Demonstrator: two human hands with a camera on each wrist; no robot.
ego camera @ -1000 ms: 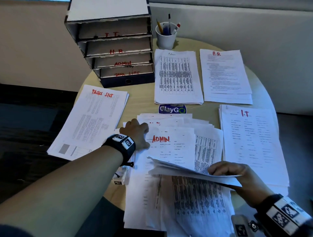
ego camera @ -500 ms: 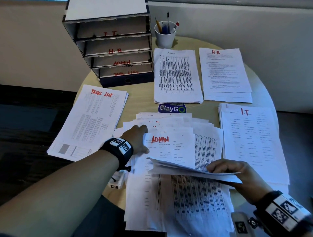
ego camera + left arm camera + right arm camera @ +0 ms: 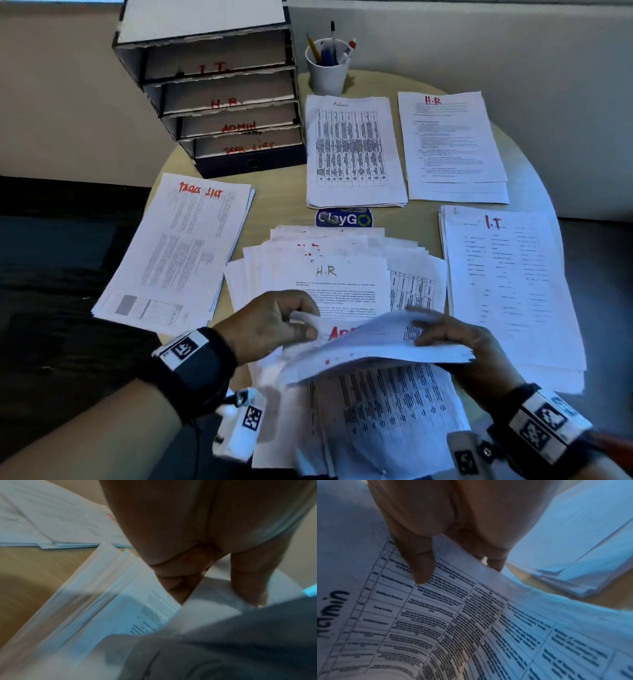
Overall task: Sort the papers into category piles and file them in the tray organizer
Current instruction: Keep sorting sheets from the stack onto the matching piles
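Sheaf [image 3: 376,346] held crosswise, left edge lifted

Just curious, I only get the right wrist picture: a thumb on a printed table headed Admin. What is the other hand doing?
Observer: The left hand pinches the left edge of the same lifted sheets.
Operator: Is there an Admin pile anywhere?
Observer: Yes, an Admin pile lies at the table's far side, beside a white cup of pens.
Operator: What shows beyond the lifted sheets?
Observer: A sheet headed H.R lies exposed there.
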